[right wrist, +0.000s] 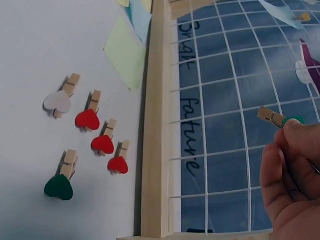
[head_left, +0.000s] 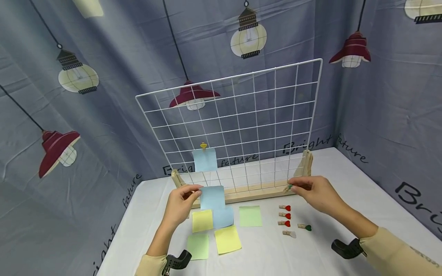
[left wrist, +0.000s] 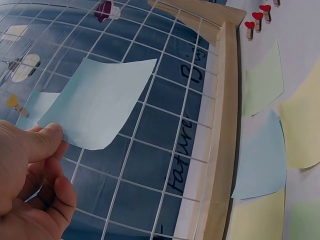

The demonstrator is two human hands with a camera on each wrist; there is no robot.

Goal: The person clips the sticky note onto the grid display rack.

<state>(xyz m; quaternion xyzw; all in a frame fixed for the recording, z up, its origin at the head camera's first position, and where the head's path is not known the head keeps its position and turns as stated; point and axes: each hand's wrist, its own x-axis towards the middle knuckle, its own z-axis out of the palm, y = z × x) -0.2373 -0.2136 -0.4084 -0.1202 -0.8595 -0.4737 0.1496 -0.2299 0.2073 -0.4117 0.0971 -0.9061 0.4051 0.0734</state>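
Between thumb and fingers my left hand point(head_left: 180, 204) pinches a blue sticky note point(left wrist: 102, 102) by its edge, in front of the wire grid's lower left. My right hand point(head_left: 315, 191) pinches a small wooden clothespin point(right wrist: 271, 117) with a green heart, near the grid's lower right. Another blue note point(head_left: 205, 160) hangs on the white wire grid point(head_left: 257, 142) from a yellow-heart clothespin point(head_left: 203, 145). On the table lie a blue note point(head_left: 223, 217), yellow notes point(head_left: 228, 240) and green notes point(head_left: 250, 216).
Right of the notes lie clothespins with red hearts point(right wrist: 103, 144), a white heart point(right wrist: 57, 102) and a green heart point(right wrist: 59, 187). The grid stands in a wooden base point(head_left: 259, 193) on the white table point(head_left: 262, 257). Behind hangs a blue-grey curtain point(head_left: 117, 126) printed with lamps.
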